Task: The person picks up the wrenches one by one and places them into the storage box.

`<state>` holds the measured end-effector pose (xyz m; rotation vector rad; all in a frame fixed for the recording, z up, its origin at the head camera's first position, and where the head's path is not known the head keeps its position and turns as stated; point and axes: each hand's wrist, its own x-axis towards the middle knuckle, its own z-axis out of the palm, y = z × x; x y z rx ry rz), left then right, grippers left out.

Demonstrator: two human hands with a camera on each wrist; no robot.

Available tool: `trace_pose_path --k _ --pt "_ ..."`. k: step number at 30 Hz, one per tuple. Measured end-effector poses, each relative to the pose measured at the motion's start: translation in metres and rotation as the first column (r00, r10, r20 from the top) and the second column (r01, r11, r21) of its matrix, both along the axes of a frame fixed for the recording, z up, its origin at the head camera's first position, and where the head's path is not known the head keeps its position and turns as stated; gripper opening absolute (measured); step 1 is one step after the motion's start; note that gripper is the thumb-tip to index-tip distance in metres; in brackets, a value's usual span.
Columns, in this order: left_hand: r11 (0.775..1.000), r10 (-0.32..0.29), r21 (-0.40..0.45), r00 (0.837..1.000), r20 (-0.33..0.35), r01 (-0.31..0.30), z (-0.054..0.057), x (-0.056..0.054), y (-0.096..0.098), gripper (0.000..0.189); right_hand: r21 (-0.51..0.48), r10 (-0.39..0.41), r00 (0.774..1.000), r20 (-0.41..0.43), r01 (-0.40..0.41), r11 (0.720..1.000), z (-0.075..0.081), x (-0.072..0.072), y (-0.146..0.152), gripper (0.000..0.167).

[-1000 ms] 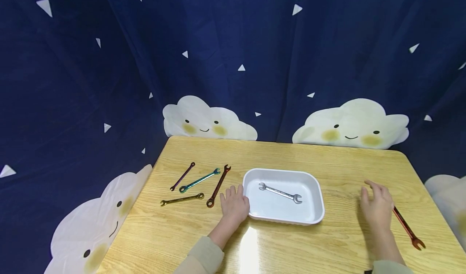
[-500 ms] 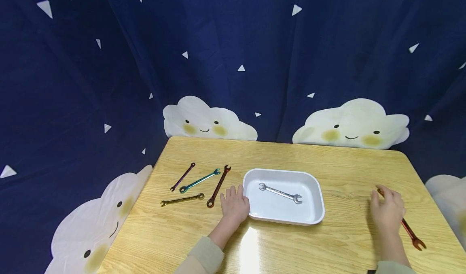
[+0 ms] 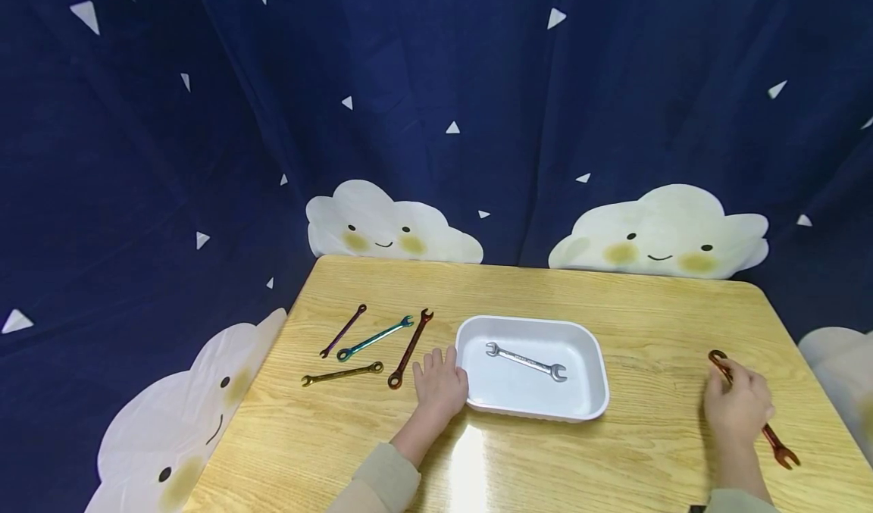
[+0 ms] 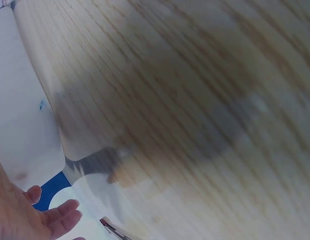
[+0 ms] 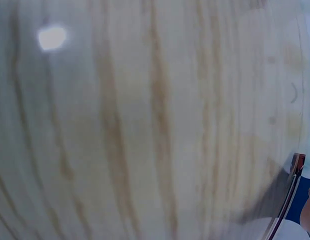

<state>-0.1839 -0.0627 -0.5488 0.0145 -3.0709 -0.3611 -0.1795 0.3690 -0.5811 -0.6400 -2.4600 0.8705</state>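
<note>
My left hand (image 3: 439,383) rests at the left end of a white plastic tub (image 3: 532,410), fingers extended against its wall. A silver double open-end wrench (image 3: 525,361) lies inside the tub. On the right side of the table, my right hand (image 3: 736,403) is over the middle of a red combination wrench (image 3: 774,437), thumb and forefinger on either side of its shaft. The wrench's ring end and open end both stick out past the hand. Whether the fingers grip it I cannot tell. The right wrist view catches that wrench (image 5: 290,187) beside a fingertip.
Left of the tub lie a purple wrench (image 3: 343,331), a teal wrench (image 3: 375,338), a yellow-gold wrench (image 3: 341,374) and a dark red wrench (image 3: 411,348). The wooden table (image 3: 580,467) ends at a navy curtain (image 3: 511,81) printed with clouds.
My right hand has moved right, onto the red wrench, uncovering its ring end. That wrench stays in place. My left hand and the tub have not moved.
</note>
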Motion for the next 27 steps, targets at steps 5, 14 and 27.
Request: trace_pose_path --k 5,14,27 --pt "1.0 -0.001 0.001 1.0 0.004 0.001 0.0 0.0 0.0 0.027 -0.002 -0.038 0.999 -0.013 0.038 0.999 -0.004 0.001 0.004 0.033" --pt "1.0 -0.001 0.005 1.0 0.004 0.001 0.0 0.0 0.0 0.024 -0.032 -0.079 0.996 0.034 0.08 0.996 -0.003 0.004 0.006 0.032" --pt "1.0 0.004 0.004 1.0 0.006 -0.004 0.0 -0.001 0.0 0.025 -0.087 -0.097 0.978 0.187 0.115 0.99 -0.003 0.006 0.016 0.04"
